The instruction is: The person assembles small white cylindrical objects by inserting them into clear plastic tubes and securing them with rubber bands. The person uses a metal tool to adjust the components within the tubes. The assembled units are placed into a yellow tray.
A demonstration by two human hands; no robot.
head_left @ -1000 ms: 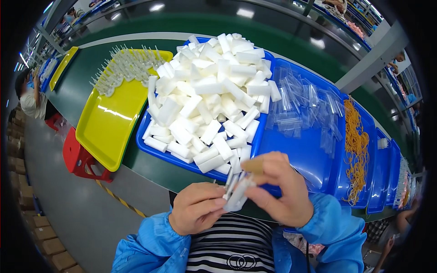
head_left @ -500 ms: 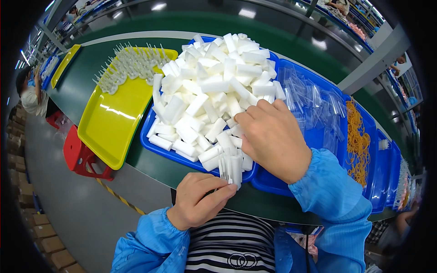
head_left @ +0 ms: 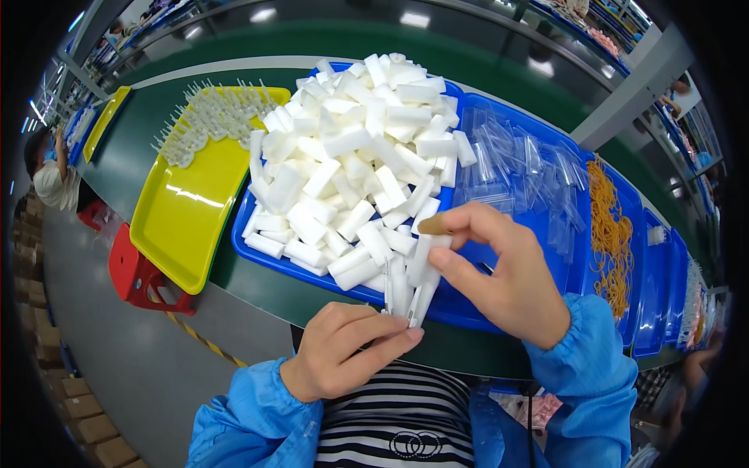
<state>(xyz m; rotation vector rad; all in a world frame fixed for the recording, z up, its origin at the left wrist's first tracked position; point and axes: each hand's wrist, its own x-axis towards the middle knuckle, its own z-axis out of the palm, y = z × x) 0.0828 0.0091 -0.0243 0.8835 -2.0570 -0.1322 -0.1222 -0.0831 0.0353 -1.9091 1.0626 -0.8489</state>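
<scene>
White plastic pieces (head_left: 406, 285) now held by both hands; right hand (head_left: 499, 277) has left the pile.

White pieces (head_left: 408, 285) between both hands: matt, smooth plastic. Blue tray (head_left: 538, 234) just beyond the right hand (head_left: 499, 273): glossy plastic, holding clear film sleeves (head_left: 515, 168). Yellow tray (head_left: 183, 214) beyond the left hand (head_left: 343, 351): glossy plastic; cuffs (head_left: 581, 359): thin blue cloth.

Blocks (head_left: 351, 164) lay heaped in a tray (head_left: 269, 261) at centre, pins (head_left: 207, 121) in another tray (head_left: 179, 226) to its left, sleeves (head_left: 519, 168) and bands (head_left: 608, 226) to its right.
</scene>
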